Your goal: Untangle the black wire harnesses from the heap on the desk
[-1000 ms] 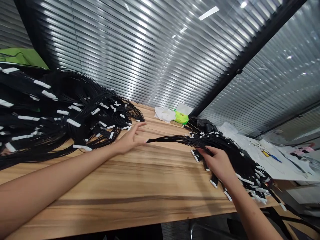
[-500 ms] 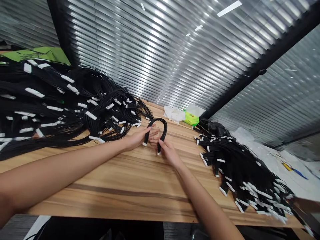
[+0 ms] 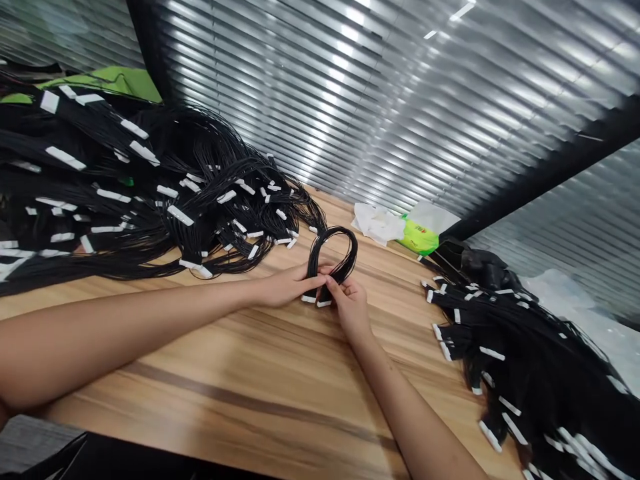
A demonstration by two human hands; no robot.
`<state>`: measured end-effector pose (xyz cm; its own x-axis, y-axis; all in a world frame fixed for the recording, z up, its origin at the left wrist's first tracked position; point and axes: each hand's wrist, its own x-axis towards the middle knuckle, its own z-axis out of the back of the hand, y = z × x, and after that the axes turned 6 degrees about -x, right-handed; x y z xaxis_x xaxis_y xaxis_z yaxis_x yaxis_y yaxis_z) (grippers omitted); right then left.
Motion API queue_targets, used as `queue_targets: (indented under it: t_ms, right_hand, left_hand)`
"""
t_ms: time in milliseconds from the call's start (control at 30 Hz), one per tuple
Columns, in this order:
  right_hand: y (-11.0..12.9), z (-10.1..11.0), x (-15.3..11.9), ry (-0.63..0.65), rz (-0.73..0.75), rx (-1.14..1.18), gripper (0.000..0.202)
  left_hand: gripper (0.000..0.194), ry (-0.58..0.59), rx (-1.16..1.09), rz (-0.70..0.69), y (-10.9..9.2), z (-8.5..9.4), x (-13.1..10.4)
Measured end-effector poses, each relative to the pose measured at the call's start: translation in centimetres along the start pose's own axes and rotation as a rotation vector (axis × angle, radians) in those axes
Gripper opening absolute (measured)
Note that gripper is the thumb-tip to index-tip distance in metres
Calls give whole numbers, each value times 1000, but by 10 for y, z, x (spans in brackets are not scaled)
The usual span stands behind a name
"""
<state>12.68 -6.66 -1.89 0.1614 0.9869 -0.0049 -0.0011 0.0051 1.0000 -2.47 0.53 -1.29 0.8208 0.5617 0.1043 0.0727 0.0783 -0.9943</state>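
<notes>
A black wire harness [image 3: 346,261] is bent into an upright loop above the wooden table [image 3: 260,373]. Its two white end connectors hang side by side at the bottom. My left hand [image 3: 295,285] is closed on the wires of the left leg, just above that connector. On the right leg, my right hand [image 3: 350,300] pinches the wires close to the other connector. The fingertips of both hands meet between the legs, and some fingers are hidden behind the wires.
A large heap of black wire harnesses [image 3: 200,167] with white connectors covers the left side. Another pile of harnesses [image 3: 540,360] lies on the right. At the back are white tissue [image 3: 377,223] and a bright green packet [image 3: 420,237], before a ribbed metallic wall [image 3: 300,87].
The two ends of the harness have come together, closing the loop, and my hands now touch. The view has shifted, so the right pile appears farther right.
</notes>
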Motion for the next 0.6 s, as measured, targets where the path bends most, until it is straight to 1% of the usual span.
queue_targets:
  t_ms: [67,133,300,400,500,533,600]
  right_hand:
    - [1,-1,-2,-45,11,1,34]
    - [1,-2,-2,-71,5,10,34]
    - [1,-4,-3,-72,4,18,34]
    - [0,-3,-3,-70,14,10,33]
    - [0,-3,-4,-28,6,33,33]
    - [0,-3,-5,-11,3,37,32]
    - [0,-3,-6,4,1,8,31]
  left_hand:
    - [48,24,90,-10,-2,-1,-2]
    - [50,13,123,14,-3,-2,-3]
    - [49,-14,97,24,-1,0,-3]
    - [48,-24,25,51,1,0,-2]
    - [49,25,-126,76,0,0,0]
    - [50,42,-170,75,0,0,0]
    - [52,32,-207,46,2,1,2]
